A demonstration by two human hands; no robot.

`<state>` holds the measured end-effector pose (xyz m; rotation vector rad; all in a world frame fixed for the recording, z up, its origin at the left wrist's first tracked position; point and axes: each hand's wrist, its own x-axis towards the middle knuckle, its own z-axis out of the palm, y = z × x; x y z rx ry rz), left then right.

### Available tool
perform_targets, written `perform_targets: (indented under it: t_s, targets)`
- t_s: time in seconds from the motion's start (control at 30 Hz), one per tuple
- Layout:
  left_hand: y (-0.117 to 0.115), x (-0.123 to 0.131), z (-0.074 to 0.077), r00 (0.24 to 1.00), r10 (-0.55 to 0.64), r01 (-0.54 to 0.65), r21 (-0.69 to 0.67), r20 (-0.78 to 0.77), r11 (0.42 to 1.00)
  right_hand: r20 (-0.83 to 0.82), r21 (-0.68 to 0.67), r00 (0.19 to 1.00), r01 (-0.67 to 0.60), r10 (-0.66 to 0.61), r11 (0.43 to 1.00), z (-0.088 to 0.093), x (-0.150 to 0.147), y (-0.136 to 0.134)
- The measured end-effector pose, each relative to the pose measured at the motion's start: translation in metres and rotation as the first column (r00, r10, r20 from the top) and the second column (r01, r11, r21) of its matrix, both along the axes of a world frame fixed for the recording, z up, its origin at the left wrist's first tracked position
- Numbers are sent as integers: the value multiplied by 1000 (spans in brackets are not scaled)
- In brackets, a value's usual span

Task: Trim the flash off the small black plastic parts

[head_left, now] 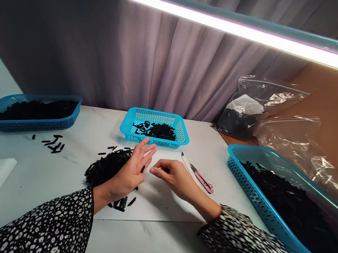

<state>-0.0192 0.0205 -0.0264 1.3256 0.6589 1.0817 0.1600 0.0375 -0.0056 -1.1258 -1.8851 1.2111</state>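
My left hand (131, 170) rests edge-down on a white sheet (161, 202), fingers stretched out, beside a heap of small black sticks (106, 168). My right hand (174, 175) lies just right of it, fingers curled together in a pinch; something dark shows under the fingertips, too small to name. The two hands nearly touch at the fingertips. A few loose black sticks (123, 203) lie by my left wrist. Both sleeves are black with white spots.
A small blue basket (183, 134) with some black sticks stands behind the hands. Larger blue baskets full of black pieces sit far left (36, 122) and right (259, 188). Pink snips (202, 179) and a white blade lie right of the hand. Plastic bags (249, 107) at back right.
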Motion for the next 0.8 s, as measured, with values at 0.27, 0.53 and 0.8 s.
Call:
perform_targets:
  t_s: [0.27, 0.53, 0.8]
  targets:
    - [-3, -2, 0, 926, 206, -136, 231, -317, 963, -444, -348, 892, -83, -86, 934, -30, -25, 15]
    - [-6, -12, 22, 44, 455, 193, 454, -890, 870, -596, -417, 753, 6, -278, 909, -30, -8, 26]
    - [3, -20, 4, 49, 532, 232, 527, -845, 817, -677, -426, 695, -102, -242, 899, -32, -3, 29]
